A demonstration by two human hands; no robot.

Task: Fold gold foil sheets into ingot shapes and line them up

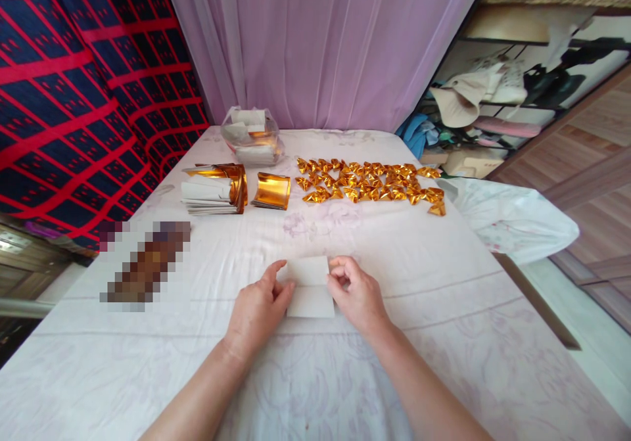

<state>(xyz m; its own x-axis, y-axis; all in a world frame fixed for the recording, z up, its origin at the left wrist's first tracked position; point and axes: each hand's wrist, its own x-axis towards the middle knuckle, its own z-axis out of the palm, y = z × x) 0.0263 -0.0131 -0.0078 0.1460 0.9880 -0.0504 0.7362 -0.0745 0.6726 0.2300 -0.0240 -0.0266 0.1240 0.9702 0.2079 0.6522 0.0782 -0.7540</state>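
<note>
A pale sheet of paper with a crease across its middle lies near the centre of the cloth-covered table. My left hand grips its left edge, with thumb and forefinger by the crease. At the opposite edge, my right hand pinches the paper between thumb and curled fingers. Beyond the hands is a short stack of gold foil paper, gold side up. A larger stack of foil sheets, mostly showing pale backs, stands to its left. Several rows of folded gold foil pieces are laid out at the right.
A clear plastic bag with more sheets sits at the table's far edge, before a purple curtain. A blurred-out item lies on the left. Beyond the right edge are a pale plastic bag and shelves with a cap.
</note>
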